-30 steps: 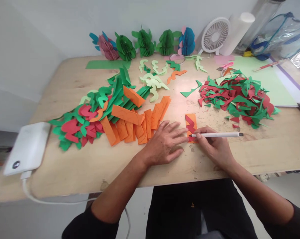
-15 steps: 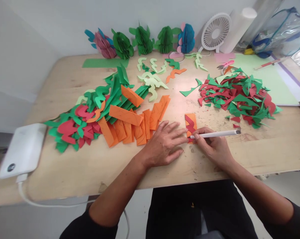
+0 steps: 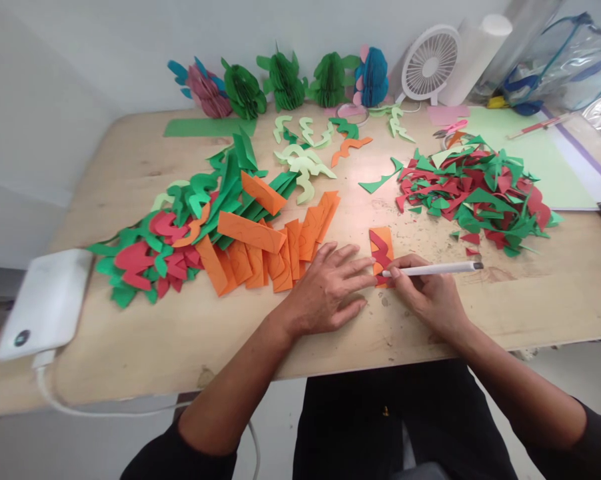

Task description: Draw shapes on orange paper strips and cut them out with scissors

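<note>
My right hand [image 3: 433,297] grips a white pen [image 3: 443,269], its tip at the edge of a wavy red paper cutout [image 3: 379,248]. That cutout lies on an orange paper strip [image 3: 386,235] on the table. Spread flat, my left hand [image 3: 330,290] has its fingertips at the left edge of the red cutout and orange strip, and the fingers are apart. Just beyond the left hand, several folded orange strips [image 3: 250,232] with pencilled curves lie overlapping. Green strips [image 3: 233,170] are stacked behind them.
Red and green paper scraps [image 3: 480,190] are heaped at right. Pale green wavy cutouts [image 3: 305,163] lie mid-table. Honeycomb paper figures [image 3: 285,80] and a white fan [image 3: 430,63] line the wall. A white power bank [image 3: 48,300] with a cable sits at left.
The pen tip has shifted very slightly along the red cutout's edge. Both hands stay almost in place, and the view has tilted a little.
</note>
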`<move>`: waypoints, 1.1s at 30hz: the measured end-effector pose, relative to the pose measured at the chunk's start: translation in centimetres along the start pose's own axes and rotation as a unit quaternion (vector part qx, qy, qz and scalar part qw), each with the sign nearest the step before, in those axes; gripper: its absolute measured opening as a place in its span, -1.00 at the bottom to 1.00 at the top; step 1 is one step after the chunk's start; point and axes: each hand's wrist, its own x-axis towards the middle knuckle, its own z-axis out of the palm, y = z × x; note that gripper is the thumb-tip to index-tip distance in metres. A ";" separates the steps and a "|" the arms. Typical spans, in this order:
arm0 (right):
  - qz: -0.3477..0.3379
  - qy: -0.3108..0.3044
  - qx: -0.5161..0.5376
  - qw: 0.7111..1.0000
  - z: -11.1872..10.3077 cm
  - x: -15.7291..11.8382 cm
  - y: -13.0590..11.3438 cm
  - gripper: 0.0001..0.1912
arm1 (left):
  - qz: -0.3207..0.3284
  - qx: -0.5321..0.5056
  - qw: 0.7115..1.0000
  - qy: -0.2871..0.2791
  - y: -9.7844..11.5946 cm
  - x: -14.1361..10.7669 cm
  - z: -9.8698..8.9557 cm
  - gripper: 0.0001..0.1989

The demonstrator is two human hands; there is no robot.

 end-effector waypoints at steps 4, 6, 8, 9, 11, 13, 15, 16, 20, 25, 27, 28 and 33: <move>0.013 0.004 0.009 1.000 0.0 -0.2 0.1 -0.79 | -0.001 0.001 1.000 0.000 -0.1 0.0 0.1 -0.61; 0.014 -0.001 0.014 1.000 0.1 -0.2 0.2 -0.80 | -0.001 0.000 1.000 0.000 -0.1 0.0 0.1 -0.61; 0.006 -0.004 0.017 1.000 0.2 -0.2 0.2 -0.81 | -0.001 -0.004 1.000 -0.001 0.0 0.0 0.1 -0.61; 0.000 -0.005 0.015 1.000 0.2 -0.2 0.2 -0.81 | -0.002 -0.005 1.000 -0.001 0.0 0.0 0.0 -0.61; -0.009 -0.006 0.011 1.000 0.3 -0.2 0.1 -0.81 | -0.004 -0.008 1.000 -0.001 0.0 0.0 0.0 -0.62; -0.012 -0.006 0.010 1.000 0.3 -0.1 0.0 -0.80 | -0.005 -0.009 1.000 0.001 0.1 0.0 0.0 -0.63; -0.005 -0.005 0.013 1.000 0.3 -0.2 0.0 -0.80 | -0.005 -0.008 1.000 0.003 0.1 0.0 0.0 -0.62; 0.001 -0.001 0.017 1.000 0.3 -0.2 0.0 -0.80 | -0.004 -0.007 1.000 0.003 0.1 0.0 0.0 -0.62; 0.036 0.028 0.043 0.998 -0.2 -0.4 0.2 -0.79 | -0.003 -0.001 1.000 0.006 0.0 0.0 0.1 -0.60; 0.018 0.031 0.042 0.998 -0.6 -1.1 0.7 -0.81 | -0.006 -0.005 1.000 0.005 0.0 0.0 0.2 -0.63; -0.022 0.027 0.010 0.999 -0.6 -1.5 1.1 -0.82 | -0.007 -0.006 1.000 0.005 0.0 0.0 0.3 -0.63; -0.050 0.029 -0.013 0.998 -0.5 -1.6 1.2 -0.82 | -0.007 -0.006 1.000 0.005 0.0 0.0 0.3 -0.63; -0.108 0.042 -0.082 0.990 0.1 -2.0 2.0 -0.75 | -0.010 -0.006 1.000 0.005 0.1 0.0 0.3 -0.64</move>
